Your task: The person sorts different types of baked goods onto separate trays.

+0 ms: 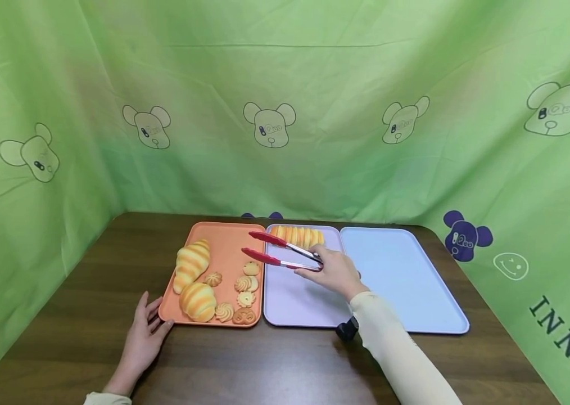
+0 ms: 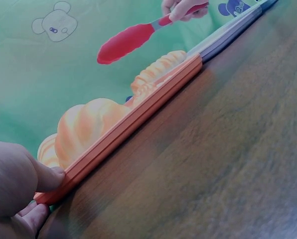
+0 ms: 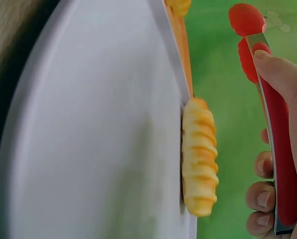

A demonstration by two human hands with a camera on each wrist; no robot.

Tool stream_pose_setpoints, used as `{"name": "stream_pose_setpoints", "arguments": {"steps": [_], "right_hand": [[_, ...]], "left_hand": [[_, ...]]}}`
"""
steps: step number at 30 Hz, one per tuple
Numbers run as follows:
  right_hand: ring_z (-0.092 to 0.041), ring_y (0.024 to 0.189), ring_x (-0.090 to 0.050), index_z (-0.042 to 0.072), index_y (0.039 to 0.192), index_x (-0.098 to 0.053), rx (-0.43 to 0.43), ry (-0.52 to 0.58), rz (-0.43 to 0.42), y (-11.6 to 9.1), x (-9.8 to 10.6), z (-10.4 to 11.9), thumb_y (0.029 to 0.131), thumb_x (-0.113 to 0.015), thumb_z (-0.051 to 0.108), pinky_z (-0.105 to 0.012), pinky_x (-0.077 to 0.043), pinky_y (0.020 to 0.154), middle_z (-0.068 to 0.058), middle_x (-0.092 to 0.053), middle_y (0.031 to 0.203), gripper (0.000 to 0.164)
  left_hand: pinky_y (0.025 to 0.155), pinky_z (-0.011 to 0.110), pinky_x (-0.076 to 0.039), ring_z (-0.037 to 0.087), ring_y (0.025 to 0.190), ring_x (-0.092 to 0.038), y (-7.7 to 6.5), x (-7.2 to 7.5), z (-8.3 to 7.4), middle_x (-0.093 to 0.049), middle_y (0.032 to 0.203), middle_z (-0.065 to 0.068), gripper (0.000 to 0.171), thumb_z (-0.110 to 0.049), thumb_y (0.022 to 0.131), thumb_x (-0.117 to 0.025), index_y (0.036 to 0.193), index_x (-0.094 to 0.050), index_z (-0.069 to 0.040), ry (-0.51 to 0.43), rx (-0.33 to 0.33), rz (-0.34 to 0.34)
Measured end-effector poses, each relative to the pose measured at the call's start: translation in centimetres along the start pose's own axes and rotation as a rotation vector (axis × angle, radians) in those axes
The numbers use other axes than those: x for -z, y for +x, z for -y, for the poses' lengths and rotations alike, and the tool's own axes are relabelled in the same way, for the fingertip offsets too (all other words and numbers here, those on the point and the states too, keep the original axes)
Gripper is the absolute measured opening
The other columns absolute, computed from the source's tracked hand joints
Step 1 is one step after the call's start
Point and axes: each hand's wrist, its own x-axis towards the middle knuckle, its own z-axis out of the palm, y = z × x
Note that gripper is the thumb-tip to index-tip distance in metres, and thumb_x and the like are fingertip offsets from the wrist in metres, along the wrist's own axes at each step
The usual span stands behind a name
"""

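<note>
Lying on the lilac tray [image 1: 295, 304], ridged bread [image 1: 306, 234] shows partly behind tongs [image 1: 274, 241].

We take this for a curtained-off booth, a small staged set: green cloth [image 1: 325, 73] printed with cartoon animal heads [image 1: 270, 125] hangs behind the far edge of the table [image 1: 244, 365] and beside its left and right edges, hiding the room beyond. Trays [image 1: 229, 242] lined up near the far edge, some bearing bread [image 1: 198, 302] or cookies [image 1: 246, 298], lend us a bakery-counter look; the wider building we cannot tell.
</note>
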Motion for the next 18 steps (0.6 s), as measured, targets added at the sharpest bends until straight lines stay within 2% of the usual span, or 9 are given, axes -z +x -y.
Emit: {"name": "stream_pose_setpoints", "arguments": {"steps": [3,8,12,15,18], "right_hand": [[-0.016,0.062,-0.050,0.013,0.114,-0.064,0.023,-0.021,0.007,0.4,-0.5,0.7,0.078,-0.079,0.055,-0.032,-0.042,0.052,0.004,-0.056,0.071,0.057],[-0.019,0.066,-0.057,0.013,0.113,-0.065,0.057,-0.058,0.032,1.1,-1.2,1.9,0.079,-0.077,0.058,-0.037,-0.048,0.056,-0.001,-0.065,0.081,0.058],[-0.017,0.064,-0.054,0.014,0.108,-0.064,0.079,-0.065,0.055,1.5,-1.6,3.1,0.080,-0.076,0.059,-0.036,-0.047,0.053,0.002,-0.061,0.078,0.055],[-0.015,0.060,-0.050,0.014,0.106,-0.063,0.098,-0.068,0.065,1.6,-1.9,3.9,0.080,-0.076,0.058,-0.033,-0.043,0.049,0.005,-0.055,0.072,0.053],[-0.014,0.056,-0.047,0.015,0.104,-0.062,0.120,-0.059,0.073,1.6,-2.2,4.7,0.080,-0.077,0.058,-0.032,-0.040,0.046,0.007,-0.052,0.068,0.051]], "left_hand": [[0.102,0.026,-0.044,0.049,0.135,-0.036,0.0,0.0,-0.1,-0.034,0.148,0.038,0.085,0.007,0.096,-0.060,0.152,0.004,0.013,-0.003,0.004,0.002],[0.096,0.009,-0.040,0.049,0.135,-0.036,-0.1,0.0,-0.1,-0.034,0.147,0.038,0.085,0.007,0.096,-0.060,0.152,0.003,0.013,-0.013,0.000,-0.003],[0.089,-0.001,-0.033,0.050,0.135,-0.035,-0.1,0.0,-0.2,-0.034,0.147,0.039,0.085,0.007,0.096,-0.060,0.152,0.003,0.014,-0.020,-0.002,-0.001],[0.092,0.003,-0.036,0.050,0.135,-0.035,-0.1,0.1,-0.3,-0.033,0.147,0.038,0.085,0.007,0.096,-0.060,0.152,0.003,0.014,-0.016,-0.002,0.001],[0.100,0.017,-0.041,0.049,0.135,-0.035,-0.1,0.1,-0.3,-0.033,0.148,0.038,0.085,0.006,0.096,-0.060,0.152,0.004,0.014,-0.007,0.008,0.007]]}}
